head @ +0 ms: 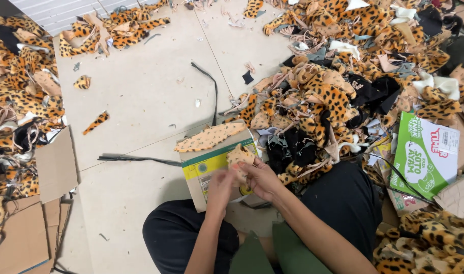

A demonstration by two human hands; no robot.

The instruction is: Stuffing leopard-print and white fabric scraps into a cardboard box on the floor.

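Both hands, the left hand (220, 186) and the right hand (260, 177), pinch a small spotted fabric piece (240, 155) above the cardboard box (211, 170). It looks light, soft and floppy; the edges give the best hold.

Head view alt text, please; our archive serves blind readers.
Both hands, left hand and right hand, hold a small leopard-print fabric piece above a cardboard box. The person sits on a pale floor, beside a big heap of fabric scraps.
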